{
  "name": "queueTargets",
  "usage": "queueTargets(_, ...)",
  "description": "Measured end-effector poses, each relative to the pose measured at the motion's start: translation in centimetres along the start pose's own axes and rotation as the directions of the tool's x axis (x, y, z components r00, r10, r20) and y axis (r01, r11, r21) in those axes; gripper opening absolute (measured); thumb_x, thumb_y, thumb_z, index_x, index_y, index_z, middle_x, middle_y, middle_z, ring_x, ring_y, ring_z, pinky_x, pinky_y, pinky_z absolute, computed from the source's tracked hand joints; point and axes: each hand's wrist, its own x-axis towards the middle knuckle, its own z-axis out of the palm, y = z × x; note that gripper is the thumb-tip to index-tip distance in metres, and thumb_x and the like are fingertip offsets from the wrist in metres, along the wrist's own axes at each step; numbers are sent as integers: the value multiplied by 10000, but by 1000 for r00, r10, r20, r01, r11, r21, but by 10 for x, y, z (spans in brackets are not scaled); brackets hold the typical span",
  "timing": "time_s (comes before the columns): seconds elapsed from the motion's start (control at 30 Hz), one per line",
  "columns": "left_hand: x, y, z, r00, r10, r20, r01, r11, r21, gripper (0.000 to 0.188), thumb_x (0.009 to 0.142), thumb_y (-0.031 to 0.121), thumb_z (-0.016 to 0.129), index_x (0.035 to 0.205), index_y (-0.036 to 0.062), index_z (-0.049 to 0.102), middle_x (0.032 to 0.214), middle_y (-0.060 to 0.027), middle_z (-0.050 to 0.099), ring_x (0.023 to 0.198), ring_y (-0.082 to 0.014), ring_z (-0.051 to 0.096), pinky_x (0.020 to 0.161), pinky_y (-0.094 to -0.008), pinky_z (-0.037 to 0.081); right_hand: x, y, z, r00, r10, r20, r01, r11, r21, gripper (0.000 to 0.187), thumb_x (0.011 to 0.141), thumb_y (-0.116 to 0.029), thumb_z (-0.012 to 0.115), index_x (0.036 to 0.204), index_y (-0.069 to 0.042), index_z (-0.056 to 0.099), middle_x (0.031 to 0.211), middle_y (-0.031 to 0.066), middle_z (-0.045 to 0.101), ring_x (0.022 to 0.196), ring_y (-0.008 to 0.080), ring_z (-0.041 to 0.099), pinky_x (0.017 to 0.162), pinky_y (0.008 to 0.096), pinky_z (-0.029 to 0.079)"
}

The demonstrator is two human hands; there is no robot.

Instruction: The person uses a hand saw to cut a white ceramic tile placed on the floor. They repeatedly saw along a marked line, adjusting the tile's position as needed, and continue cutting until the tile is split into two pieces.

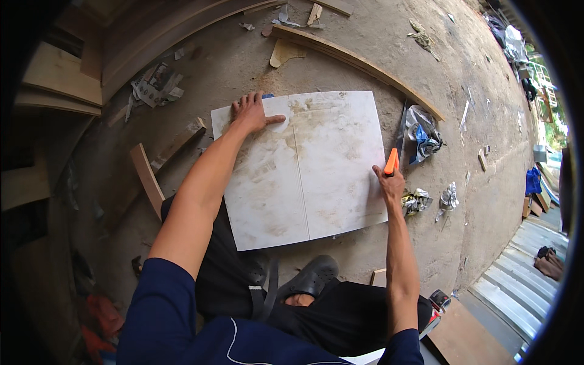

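A white, dirt-smudged board (337, 176) lies before me, with a thin dark line running across it from far to near edge. My left hand (249, 114) rests on its far left corner, thumb and fingers spread, some fingertips over the far edge. At the board's right edge, my right hand (390, 182) is wrapped round the orange handle of a hand saw (393, 159). The saw's dark blade (401, 128) points away from me beside the board's right side. A bit of something blue (267, 95) shows at the far edge by my left hand.
A long wooden strip (359, 61) lies beyond the board. Crumpled wrappers (426, 137) sit right of the saw. Wood offcuts (148, 179) lie at the left. My shoe (313, 277) is near the board's front edge. Corrugated metal sheet (517, 267) lies at the right.
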Motion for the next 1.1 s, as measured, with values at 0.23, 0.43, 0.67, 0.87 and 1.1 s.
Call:
queueTargets(0.23,-15,4,-15,999,-50,6,49,998,38,1104,618,872,498,1463,199,268,1417,-190,340,1329,-358,293,1070,-529,202,8,15,2,991,-71,118,57,991,118,311,721,-241,793,739,-29,566,638,31,560,603,149,509,605,316,441)
queueTargets(0.43,-17,2,-16,999,-31,-21,31,999,17,1171,558,926,458,1461,198,292,1403,-199,378,1334,-352,292,1089,-527,187,13,23,-1,981,-161,104,141,974,174,308,723,-228,782,762,-23,556,662,34,567,616,145,514,614,315,440)
queueTargets(0.67,-17,-4,-19,998,-53,-16,53,999,6,1165,571,925,444,1465,197,280,1408,-190,381,1326,-347,303,1085,-505,219,26,6,-17,992,-70,104,60,994,93,330,706,-235,780,830,10,598,702,128,617,657,238,583,656,368,460)
queueTargets(0.87,-13,-10,-20,997,-82,-9,82,997,-6,1166,584,922,437,1468,181,269,1396,-184,393,1310,-341,322,1069,-499,236,44,-17,-24,992,-77,95,63,988,143,301,712,-217,787,758,-18,566,638,33,557,598,153,501,597,321,423)
queueTargets(1.1,-16,1,-29,988,-133,81,133,991,0,1133,642,877,463,1472,137,245,1441,-213,332,1364,-359,258,1102,-517,185,37,5,-1,992,-119,28,113,979,167,328,720,-231,777,918,0,654,723,91,632,654,210,573,654,338,457)
